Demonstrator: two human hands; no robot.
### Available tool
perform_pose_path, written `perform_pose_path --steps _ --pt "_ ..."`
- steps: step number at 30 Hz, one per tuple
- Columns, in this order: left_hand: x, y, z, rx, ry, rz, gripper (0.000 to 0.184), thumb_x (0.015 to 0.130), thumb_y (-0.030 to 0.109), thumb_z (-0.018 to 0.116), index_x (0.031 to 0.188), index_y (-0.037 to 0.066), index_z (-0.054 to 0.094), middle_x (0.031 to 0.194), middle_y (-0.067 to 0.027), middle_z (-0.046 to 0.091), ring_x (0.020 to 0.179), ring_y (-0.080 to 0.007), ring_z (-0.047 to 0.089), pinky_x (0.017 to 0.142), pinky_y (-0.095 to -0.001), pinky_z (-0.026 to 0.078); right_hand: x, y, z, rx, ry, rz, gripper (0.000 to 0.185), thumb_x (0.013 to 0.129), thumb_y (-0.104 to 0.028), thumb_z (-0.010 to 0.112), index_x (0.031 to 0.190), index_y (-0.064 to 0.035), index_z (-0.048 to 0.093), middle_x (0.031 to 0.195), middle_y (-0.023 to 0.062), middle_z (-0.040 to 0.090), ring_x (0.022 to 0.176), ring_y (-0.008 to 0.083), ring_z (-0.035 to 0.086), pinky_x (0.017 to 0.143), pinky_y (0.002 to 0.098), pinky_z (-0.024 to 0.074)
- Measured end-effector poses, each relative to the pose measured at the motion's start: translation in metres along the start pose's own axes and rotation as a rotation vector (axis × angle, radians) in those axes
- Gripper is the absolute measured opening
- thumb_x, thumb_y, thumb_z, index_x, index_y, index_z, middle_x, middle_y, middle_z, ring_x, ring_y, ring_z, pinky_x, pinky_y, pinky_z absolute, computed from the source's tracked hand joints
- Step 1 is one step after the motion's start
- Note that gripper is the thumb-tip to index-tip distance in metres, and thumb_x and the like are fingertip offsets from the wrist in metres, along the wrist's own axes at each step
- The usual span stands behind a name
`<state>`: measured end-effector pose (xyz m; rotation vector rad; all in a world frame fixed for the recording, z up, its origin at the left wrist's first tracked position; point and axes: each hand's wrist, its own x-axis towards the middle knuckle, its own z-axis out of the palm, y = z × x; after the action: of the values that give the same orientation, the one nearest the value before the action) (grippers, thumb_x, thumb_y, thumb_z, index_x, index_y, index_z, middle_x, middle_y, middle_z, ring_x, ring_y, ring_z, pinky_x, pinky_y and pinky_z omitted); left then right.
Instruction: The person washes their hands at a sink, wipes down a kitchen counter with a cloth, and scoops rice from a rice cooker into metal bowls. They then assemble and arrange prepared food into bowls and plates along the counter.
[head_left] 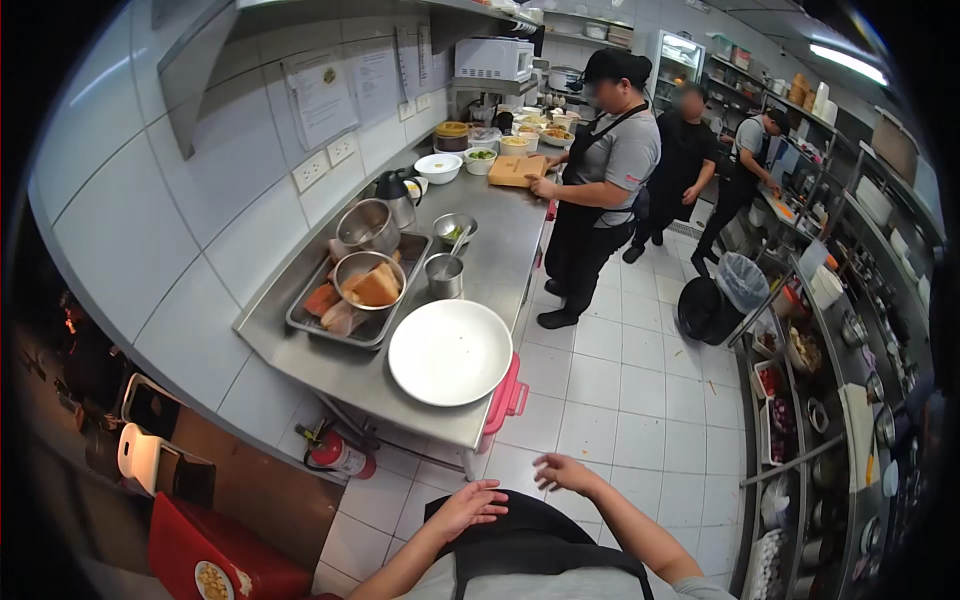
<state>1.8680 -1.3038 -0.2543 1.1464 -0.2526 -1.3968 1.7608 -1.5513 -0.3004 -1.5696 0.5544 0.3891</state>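
Observation:
Both of my hands are in the air in front of my dark apron (520,535), short of the steel table. My left hand (470,507) is empty, its fingers stretched out. My right hand (563,473) holds nothing either, and its fingers are apart and slightly curled. Nearest to them, at the table's front corner, is a large white bowl (450,352). Behind it stand a metal cup (444,275) with a utensil in it and a small metal bowl (455,230) with something green. A steel tray (375,335) carries metal bowls and chunks of food.
A person (610,150) stands at the table with hands on a cardboard box (516,171); two more people are farther back. Shelving (850,250) lines the right side. A fire extinguisher (340,455) stands below the table, and a red bin (505,395) beside it.

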Motion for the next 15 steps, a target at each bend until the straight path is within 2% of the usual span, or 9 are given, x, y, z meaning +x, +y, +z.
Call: perform_pose_path --steps 1,5,8,9,10,11,12,13,15 --pt "0.013 0.005 0.005 0.019 0.042 -0.02 0.041 0.092 0.022 0.045 0.128 0.005 0.034 0.114 -0.0116 0.054 0.099 -0.0191 0.058 0.079 -0.0292 0.047 0.015 -0.011 -0.016 -0.002 0.028 -0.096 0.034 0.084 -0.019 0.051 0.115 -0.0051 0.048 0.093 0.0094 0.061 0.078 0.0188 0.063 0.063 0.0312 0.0498" --pt "0.093 0.03 0.014 0.17 0.073 -0.116 0.041 0.092 0.022 0.045 0.128 0.005 0.034 0.115 -0.0115 0.054 0.096 -0.019 0.059 0.079 -0.0292 0.047 0.05 -0.04 -0.106 -0.039 0.04 -0.237 0.035 0.084 -0.02 0.052 0.116 -0.0049 0.047 0.092 0.0093 0.061 0.078 0.0175 0.063 0.064 0.0297 0.049" --pt "0.169 0.058 0.019 0.22 0.073 -0.076 0.042 0.091 0.022 0.046 0.128 0.006 0.035 0.115 -0.0107 0.055 0.096 -0.0182 0.059 0.078 -0.0279 0.046 0.071 0.012 -0.213 -0.262 0.199 -0.146 0.035 0.081 -0.023 0.056 0.109 -0.0031 0.054 0.097 0.0151 0.062 0.08 0.0243 0.063 0.068 0.0347 0.0489" --pt "0.2 0.078 0.03 0.267 0.058 -0.038 0.041 0.091 0.022 0.046 0.128 0.006 0.035 0.115 -0.0106 0.055 0.096 -0.0179 0.059 0.078 -0.0276 0.045 0.069 0.037 -0.252 -0.571 0.386 -0.022 0.036 0.077 -0.023 0.059 0.109 -0.0046 0.056 0.098 0.0175 0.062 0.085 0.0301 0.062 0.075 0.0384 0.0484" --pt "0.231 0.098 0.046 0.307 0.044 -0.005 0.04 0.091 0.021 0.045 0.127 0.006 0.036 0.115 -0.0104 0.055 0.097 -0.0175 0.058 0.078 -0.0273 0.045 0.067 0.083 -0.291 -0.739 0.547 -0.02 0.039 0.075 -0.022 0.06 0.111 -0.0062 0.056 0.094 0.0167 0.064 0.09 0.0326 0.06 0.08 0.0404 0.0476" --pt "0.262 0.116 0.064 0.339 0.032 0.025 0.04 0.091 0.021 0.045 0.127 0.006 0.036 0.115 -0.0103 0.054 0.097 -0.0171 0.058 0.078 -0.027 0.044 0.042 0.088 -0.322 -0.774 0.603 0.124 0.041 0.075 -0.024 0.062 0.111 -0.0057 0.056 0.095 0.0158 0.064 0.094 0.0326 0.059 0.083 0.0408 0.0463" --pt "0.293 0.136 0.084 0.368 -0.053 0.058 0.039 0.091 0.02 0.045 0.126 0.006 0.037 0.114 -0.01 0.055 0.097 -0.0167 0.057 0.079 -0.0268 0.043 0.017 0.088 -0.354 -0.629 0.574 0.23 0.038 0.075 -0.022 0.061 0.108 -0.0032 0.056 0.1 0.0176 0.062 0.085 0.0297 0.062 0.075 0.0381 0.0494" --pt "0.324 0.158 0.102 0.396 -0.133 0.091 0.038 0.091 0.019 0.045 0.126 0.006 0.037 0.113 -0.0096 0.055 0.097 -0.0163 0.057 0.079 -0.0267 0.043 -0.005 0.083 -0.378 -0.27 0.607 0.252 0.036 0.075 -0.018 0.06 0.108 -0.003 0.055 0.097 0.0162 0.062 0.072 0.0245 0.064 0.064 0.0353 0.0511" --pt "0.381 0.196 0.141 0.534 -0.307 0.166 0.036 0.091 0.013 0.043 0.126 0.005 0.037 0.113 -0.0091 0.053 0.1 -0.0167 0.055 0.082 -0.028 0.043 -0.034 0.097 -0.423 0.114 0.752 0.308 0.035 0.075 -0.015 0.058 0.108 -0.0033 0.053 0.087 0.0128 0.063 0.063 0.0198 0.063 0.055 0.032 0.0497"
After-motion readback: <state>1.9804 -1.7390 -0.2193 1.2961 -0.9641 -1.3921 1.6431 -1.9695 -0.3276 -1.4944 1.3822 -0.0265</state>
